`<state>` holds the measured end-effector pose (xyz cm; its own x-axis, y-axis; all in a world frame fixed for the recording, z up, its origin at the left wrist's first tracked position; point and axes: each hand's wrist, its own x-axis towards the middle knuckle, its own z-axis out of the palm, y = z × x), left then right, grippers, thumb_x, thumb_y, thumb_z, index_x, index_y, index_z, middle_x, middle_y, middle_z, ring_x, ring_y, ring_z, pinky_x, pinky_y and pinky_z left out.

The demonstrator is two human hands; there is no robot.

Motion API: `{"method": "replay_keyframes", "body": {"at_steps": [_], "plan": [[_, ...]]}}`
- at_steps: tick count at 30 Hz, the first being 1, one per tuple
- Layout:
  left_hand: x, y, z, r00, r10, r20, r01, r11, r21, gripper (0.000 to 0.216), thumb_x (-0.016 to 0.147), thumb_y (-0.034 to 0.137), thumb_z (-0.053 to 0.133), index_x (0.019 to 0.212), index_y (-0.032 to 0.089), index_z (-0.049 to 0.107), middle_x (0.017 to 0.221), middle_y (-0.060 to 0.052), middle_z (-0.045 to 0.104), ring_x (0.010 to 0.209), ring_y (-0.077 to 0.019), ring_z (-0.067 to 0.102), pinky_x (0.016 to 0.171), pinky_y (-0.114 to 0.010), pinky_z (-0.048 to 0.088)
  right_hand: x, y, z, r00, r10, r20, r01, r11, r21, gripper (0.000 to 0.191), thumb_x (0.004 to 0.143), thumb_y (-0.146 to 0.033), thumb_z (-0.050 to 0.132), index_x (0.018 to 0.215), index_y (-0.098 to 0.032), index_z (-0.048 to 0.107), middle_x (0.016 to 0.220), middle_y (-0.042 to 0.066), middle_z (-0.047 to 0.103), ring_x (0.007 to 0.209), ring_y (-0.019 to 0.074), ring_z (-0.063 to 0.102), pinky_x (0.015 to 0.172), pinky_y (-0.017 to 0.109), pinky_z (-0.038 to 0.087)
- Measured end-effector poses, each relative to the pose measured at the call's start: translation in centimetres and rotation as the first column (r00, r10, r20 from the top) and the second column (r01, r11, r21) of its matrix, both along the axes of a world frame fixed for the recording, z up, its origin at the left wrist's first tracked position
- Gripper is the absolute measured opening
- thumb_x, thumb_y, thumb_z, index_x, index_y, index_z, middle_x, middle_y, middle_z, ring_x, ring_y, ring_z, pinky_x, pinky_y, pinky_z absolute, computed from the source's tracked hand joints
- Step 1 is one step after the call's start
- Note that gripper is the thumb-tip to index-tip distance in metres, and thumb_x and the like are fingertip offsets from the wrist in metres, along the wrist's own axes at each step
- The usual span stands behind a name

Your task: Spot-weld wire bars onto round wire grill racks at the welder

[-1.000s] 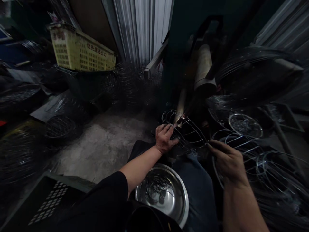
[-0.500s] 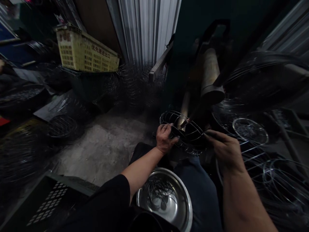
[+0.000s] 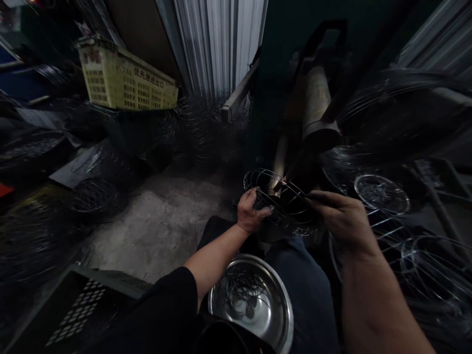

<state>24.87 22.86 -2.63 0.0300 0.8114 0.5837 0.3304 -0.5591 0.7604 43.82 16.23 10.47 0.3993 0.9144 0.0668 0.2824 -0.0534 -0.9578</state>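
Observation:
A round wire basket [image 3: 265,173] of thin metal rods is held tilted in front of me at the welding machine. My left hand [image 3: 251,212] grips its left side, fingers curled over the wire. At the right side, my right hand [image 3: 341,216] pinches the rim between thumb and fingers. A metal electrode bar [image 3: 277,169] of the machine reaches down into the ring of the basket, beneath a thick cylindrical arm [image 3: 317,103]. Below my hands, a shiny steel bowl [image 3: 271,319] with short bent wire pieces [image 3: 245,287] rests near my lap.
Wire rings and frames [image 3: 424,260] are piled to my right, with a round wire grid [image 3: 381,193] behind. A green crate [image 3: 77,309] stands at lower left. A yellow crate [image 3: 147,91] sits at the back left, near stacked wire baskets [image 3: 94,194] on the concrete floor [image 3: 147,236].
The view has shifted slightly, moving the background a little left and up. My right hand has come slightly closer to my left, and both still hold the wire basket.

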Motion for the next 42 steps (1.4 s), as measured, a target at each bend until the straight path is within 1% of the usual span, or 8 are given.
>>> {"method": "replay_keyframes", "body": {"at_steps": [6,10,15,22,28,33,38,42], "plan": [[-0.1,0.1,0.6,1.000,0.007,0.006,-0.007,0.998,-0.061,0.064,0.064,0.035,0.087,0.119,0.013,0.063,0.119,-0.015,0.067,0.114,-0.0295,0.064,0.103,-0.044,0.051,-0.5,1.9,0.3,1.000,0.020,0.006,-0.020,1.000,-0.022,0.037,0.053,-0.050,0.084,0.076,-0.022,0.078,0.075,0.004,0.073,0.072,0.0205,0.067,0.067,0.031,0.053],[0.3,-0.4,0.6,0.999,0.013,0.031,-0.009,0.993,-0.121,0.066,0.060,0.033,0.089,0.118,0.013,0.064,0.117,-0.014,0.068,0.109,-0.0280,0.065,0.101,-0.042,0.053,0.2,0.2,1.1,0.999,-0.037,-0.033,0.035,0.997,-0.062,0.039,0.052,-0.046,0.084,0.081,-0.021,0.079,0.082,0.005,0.074,0.076,0.0201,0.067,0.067,0.028,0.053],[0.1,-0.8,0.9,0.994,-0.008,0.106,0.027,0.983,-0.181,0.064,0.057,0.033,0.090,0.113,0.011,0.067,0.114,-0.014,0.068,0.107,-0.0273,0.065,0.101,-0.042,0.052,1.8,-2.6,1.2,0.987,0.010,-0.161,-0.053,0.962,-0.268,0.045,0.043,-0.043,0.088,0.081,-0.019,0.080,0.082,0.008,0.075,0.074,0.0217,0.068,0.066,0.030,0.055],[-0.1,-0.5,1.4,0.970,0.054,0.237,0.032,0.939,-0.343,0.060,0.058,0.037,0.090,0.108,0.013,0.068,0.107,-0.010,0.068,0.104,-0.0251,0.064,0.099,-0.040,0.050,0.3,-0.4,1.4,0.994,0.016,-0.106,-0.032,0.988,-0.150,0.037,0.049,-0.042,0.085,0.077,-0.019,0.079,0.078,0.007,0.074,0.072,0.0220,0.067,0.066,0.032,0.054],[-0.1,0.0,1.2,0.949,0.098,0.298,0.040,0.904,-0.425,0.061,0.057,0.036,0.090,0.109,0.013,0.068,0.105,-0.009,0.067,0.103,-0.0234,0.062,0.098,-0.038,0.047,0.0,1.6,1.4,0.993,0.016,-0.120,-0.041,0.977,-0.209,0.037,0.051,-0.038,0.084,0.081,-0.017,0.078,0.077,0.005,0.073,0.070,0.0187,0.064,0.065,0.029,0.051],[0.2,-0.2,0.7,0.932,0.062,0.357,0.109,0.891,-0.441,0.053,0.058,0.035,0.089,0.102,0.014,0.070,0.100,-0.006,0.066,0.094,-0.0194,0.061,0.089,-0.032,0.049,-0.8,1.1,2.3,0.984,-0.035,-0.173,-0.002,0.977,-0.212,0.033,0.048,-0.034,0.084,0.075,-0.017,0.077,0.072,0.004,0.072,0.065,0.0166,0.063,0.060,0.026,0.050],[0.4,-0.5,0.6,0.911,0.055,0.409,0.157,0.871,-0.465,0.050,0.056,0.039,0.090,0.096,0.015,0.070,0.092,-0.002,0.064,0.086,-0.0155,0.057,0.081,-0.026,0.047,-0.2,-0.2,2.3,0.973,-0.002,-0.231,-0.046,0.978,-0.204,0.041,0.046,-0.039,0.087,0.080,-0.018,0.078,0.078,0.006,0.074,0.071,0.0215,0.068,0.064,0.031,0.056],[0.3,-0.6,0.8,0.893,0.073,0.444,0.188,0.835,-0.516,0.050,0.057,0.041,0.089,0.095,0.014,0.070,0.087,-0.001,0.065,0.080,-0.0138,0.057,0.075,-0.024,0.046,0.3,0.6,1.6,0.991,0.025,-0.131,-0.046,0.986,-0.161,0.043,0.045,-0.043,0.088,0.078,-0.018,0.078,0.075,0.005,0.072,0.069,0.0199,0.066,0.062,0.030,0.053]]}}
